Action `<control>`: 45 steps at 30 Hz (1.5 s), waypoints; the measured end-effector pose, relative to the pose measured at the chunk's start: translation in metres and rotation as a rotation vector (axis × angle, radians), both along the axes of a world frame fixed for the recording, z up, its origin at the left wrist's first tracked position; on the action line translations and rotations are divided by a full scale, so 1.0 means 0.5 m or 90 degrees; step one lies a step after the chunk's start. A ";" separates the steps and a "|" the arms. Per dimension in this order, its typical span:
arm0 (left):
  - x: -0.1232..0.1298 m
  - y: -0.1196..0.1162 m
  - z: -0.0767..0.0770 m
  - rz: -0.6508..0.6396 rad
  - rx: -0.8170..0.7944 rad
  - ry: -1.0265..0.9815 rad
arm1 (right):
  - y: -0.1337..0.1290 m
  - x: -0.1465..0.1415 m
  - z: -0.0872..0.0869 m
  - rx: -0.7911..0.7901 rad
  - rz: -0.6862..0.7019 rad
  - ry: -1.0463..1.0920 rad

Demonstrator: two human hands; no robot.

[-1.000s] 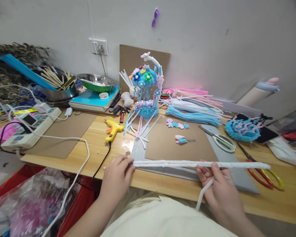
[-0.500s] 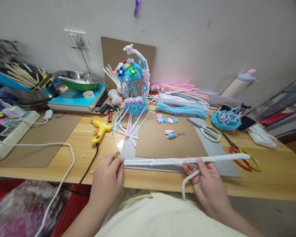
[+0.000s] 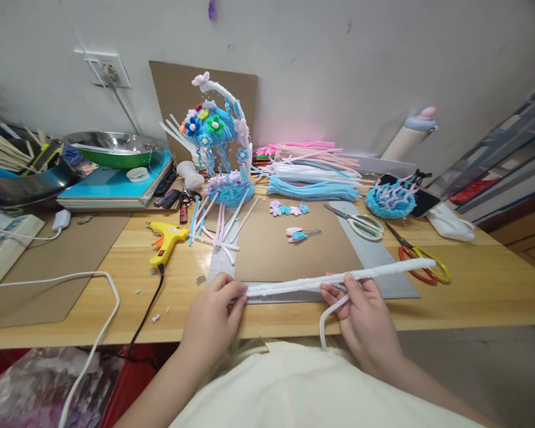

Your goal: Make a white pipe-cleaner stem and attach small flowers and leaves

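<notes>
A long white fuzzy rod [image 3: 303,283] spans between my hands above the front of the table. My left hand [image 3: 216,309] pinches its left end. Further right, my right hand [image 3: 361,312] has its thumb and fingers closed on the rod, whose thicker part sticks out past them over the scissors. A loose white strand [image 3: 324,321] bends down from the right fingers. Behind the rod lies a brown cardboard sheet [image 3: 294,255] on a grey mat [image 3: 401,285], with small fuzzy flowers [image 3: 288,208] and pink and blue clips [image 3: 298,235] on it.
A yellow glue gun [image 3: 167,241] with a black cord lies left. Behind stands a blue flowered jellyfish figure [image 3: 216,128] beside bundled fuzzy stems [image 3: 312,187]. White-handled scissors [image 3: 366,227], red-and-yellow scissors [image 3: 441,272] and a blue fuzzy basket [image 3: 390,202] are at right.
The view has shifted right. My left hand has come closer to my right hand along the rod, and the rod's right end tilts up more. Both hands keep hold of it.
</notes>
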State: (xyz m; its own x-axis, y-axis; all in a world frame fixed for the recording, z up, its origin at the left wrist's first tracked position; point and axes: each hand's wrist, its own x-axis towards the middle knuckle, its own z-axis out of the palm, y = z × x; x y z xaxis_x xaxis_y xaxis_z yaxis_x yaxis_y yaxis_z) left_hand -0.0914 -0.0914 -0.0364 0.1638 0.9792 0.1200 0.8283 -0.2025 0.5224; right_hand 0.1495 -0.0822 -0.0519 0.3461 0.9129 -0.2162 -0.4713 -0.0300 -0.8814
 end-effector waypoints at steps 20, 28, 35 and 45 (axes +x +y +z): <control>0.030 0.013 0.013 0.035 -0.053 0.113 | -0.003 0.003 0.009 -0.016 0.004 0.037; 0.030 0.012 0.010 0.037 -0.040 0.113 | -0.003 0.005 0.010 -0.011 0.009 0.032; 0.023 0.001 0.018 0.045 -0.033 0.004 | 0.026 0.007 0.037 0.050 0.016 0.042; 0.049 0.065 0.133 -0.012 0.011 -0.248 | 0.186 0.084 0.335 0.278 0.378 -0.297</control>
